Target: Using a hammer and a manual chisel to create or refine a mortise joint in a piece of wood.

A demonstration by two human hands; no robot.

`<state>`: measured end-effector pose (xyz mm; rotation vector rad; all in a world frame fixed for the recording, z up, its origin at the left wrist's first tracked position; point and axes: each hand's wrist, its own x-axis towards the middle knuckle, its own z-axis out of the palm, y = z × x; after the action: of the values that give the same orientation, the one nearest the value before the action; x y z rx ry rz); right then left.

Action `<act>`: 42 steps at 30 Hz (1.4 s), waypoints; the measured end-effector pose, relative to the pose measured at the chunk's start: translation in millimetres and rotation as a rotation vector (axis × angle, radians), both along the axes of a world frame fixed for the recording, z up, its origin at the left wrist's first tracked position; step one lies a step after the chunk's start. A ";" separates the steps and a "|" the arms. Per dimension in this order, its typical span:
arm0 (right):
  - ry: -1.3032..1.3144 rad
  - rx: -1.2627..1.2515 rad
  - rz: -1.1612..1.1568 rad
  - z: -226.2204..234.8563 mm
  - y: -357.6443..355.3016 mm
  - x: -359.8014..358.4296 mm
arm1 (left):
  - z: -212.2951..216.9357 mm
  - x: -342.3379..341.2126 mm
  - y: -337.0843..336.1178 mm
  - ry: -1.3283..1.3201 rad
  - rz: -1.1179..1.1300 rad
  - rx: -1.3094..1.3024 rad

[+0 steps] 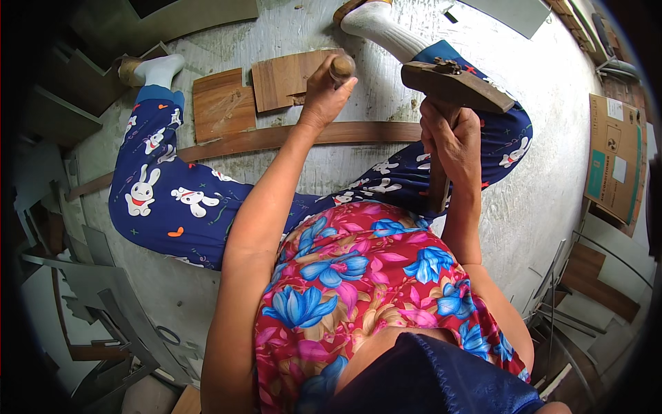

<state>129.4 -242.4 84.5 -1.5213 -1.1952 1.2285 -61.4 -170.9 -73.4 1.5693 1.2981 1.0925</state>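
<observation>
My left hand is closed around an upright tool with a round wooden handle; its lower end is hidden, so its kind does not show. The hand is over the right edge of a brown wood-grain board, which has a notch in its lower edge. A second wood-grain board with a cut corner lies just to the left. My right hand grips a hammer by its wooden handle. The heavy metal head is raised above my right leg, and the handle end points back toward me.
A long narrow wooden strip lies across the floor between my spread legs. Panel offcuts lean and pile up along the left. At the right are a cardboard box and more boards. A pale panel lies at the far right.
</observation>
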 end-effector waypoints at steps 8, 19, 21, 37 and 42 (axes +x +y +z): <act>-0.163 0.154 0.042 19.9 -7.5 -11.7 | 11.6 25.6 -31.7 -0.013 -0.110 0.129; -0.308 0.038 0.131 22.6 -3.4 -12.1 | 11.4 32.4 -27.0 -0.022 -0.042 0.162; -0.186 -0.017 0.036 31.3 -10.5 -18.2 | 13.3 33.0 -27.6 -0.004 -0.049 0.148; -0.027 -0.039 0.049 0.8 12.4 -8.8 | -12.4 21.3 76.1 0.208 -0.103 -0.197; 0.019 -0.053 0.028 -0.5 4.7 -5.4 | -21.8 19.1 118.4 0.388 -0.220 -0.336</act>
<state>124.0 -237.7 83.9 -1.5325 -1.1837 1.3003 -42.4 -52.5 -95.2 1.6616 1.4301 0.4171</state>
